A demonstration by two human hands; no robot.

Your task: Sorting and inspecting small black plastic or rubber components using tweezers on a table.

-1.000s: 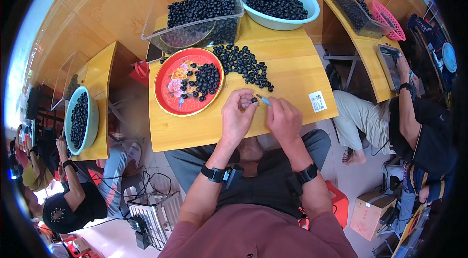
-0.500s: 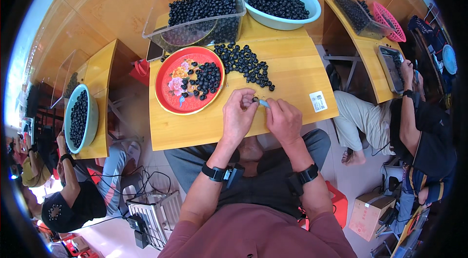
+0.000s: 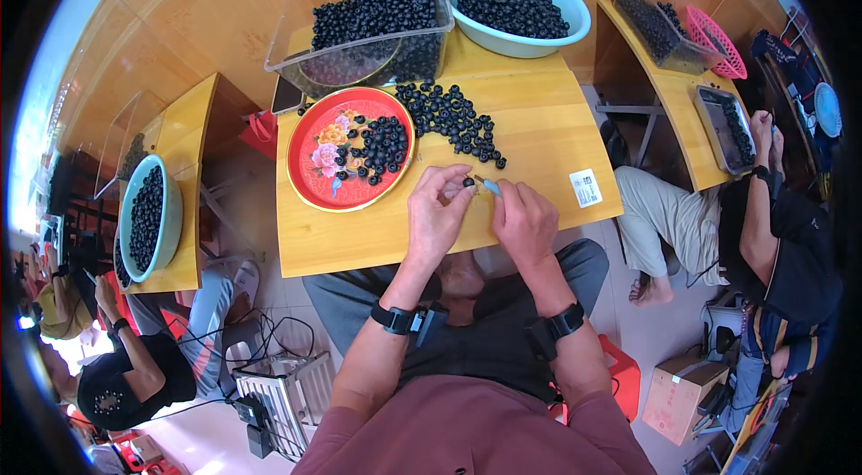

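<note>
My left hand [image 3: 433, 213] pinches one small round black bead [image 3: 469, 182] between thumb and fingertips, above the near part of the wooden table [image 3: 359, 241]. My right hand [image 3: 528, 222] is closed around a small tool with a light blue handle [image 3: 491, 188]. Its thin tip points left toward the bead and appears slightly apart from it. Beyond my hands lies a loose pile of black beads [image 3: 455, 123]. To the left, a round red tray [image 3: 305, 171] with a flower print and gold rim holds more of them.
A clear plastic bin [image 3: 285, 71] and a light blue basin [image 3: 575, 21], both full of black beads, stand at the back. A white label [image 3: 585, 189] is stuck at the table's right. Co-workers sit at tables on both sides, with a green basin [image 3: 171, 233] on the left one.
The tool's tip has drawn back a little from the bead, so its thin end now shows. At the sides, both co-workers' hands have moved away from their containers.
</note>
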